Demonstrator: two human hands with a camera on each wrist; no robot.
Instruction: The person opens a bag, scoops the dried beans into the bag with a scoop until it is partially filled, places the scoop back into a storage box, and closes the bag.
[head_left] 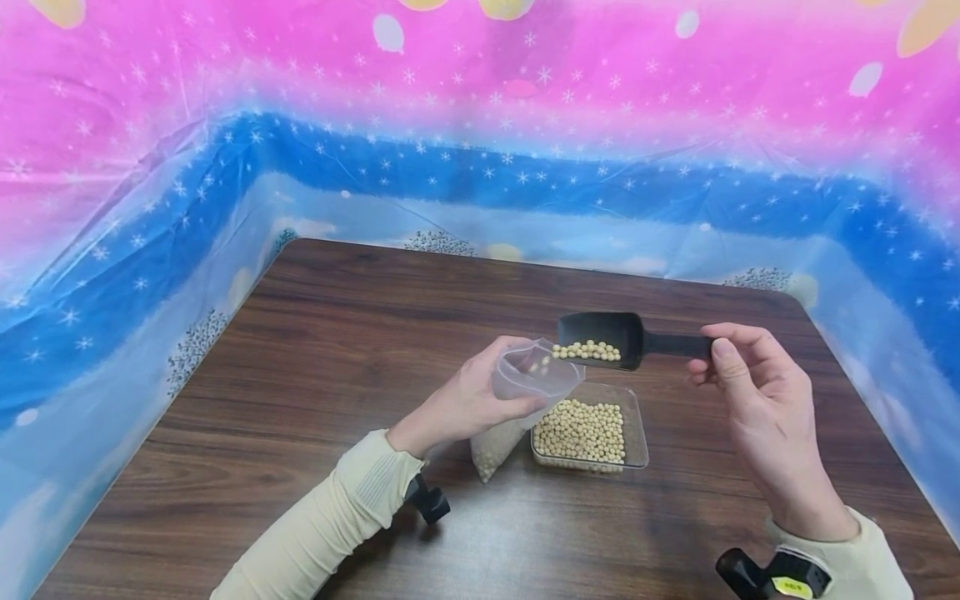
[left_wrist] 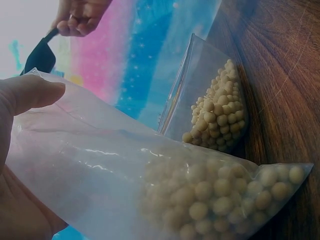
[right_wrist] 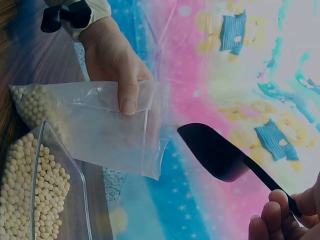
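Note:
My left hand (head_left: 480, 385) grips a clear plastic zip bag (left_wrist: 100, 150) near its mouth, thumb on the near side. The bag's mouth is spread wide, and soybeans (left_wrist: 220, 195) fill its lower corner close over the table. In my right hand (head_left: 772, 417) the handle of a black scoop (head_left: 637, 333) is pinched between thumb and fingers. The scoop's lip is at the bag's mouth, with soybeans (head_left: 592, 350) still in its tray and a few dropping into the bag. Behind the bag stands a clear plastic container (head_left: 637, 433) holding many soybeans (right_wrist: 45, 195).
The dark wood table (head_left: 300, 333) lies under everything. A pink and blue patterned cloth (head_left: 465, 167) hangs around its back and sides. A black wrist camera (head_left: 429, 502) sits under the left cuff, and another black device (head_left: 772, 575) is on the right wrist.

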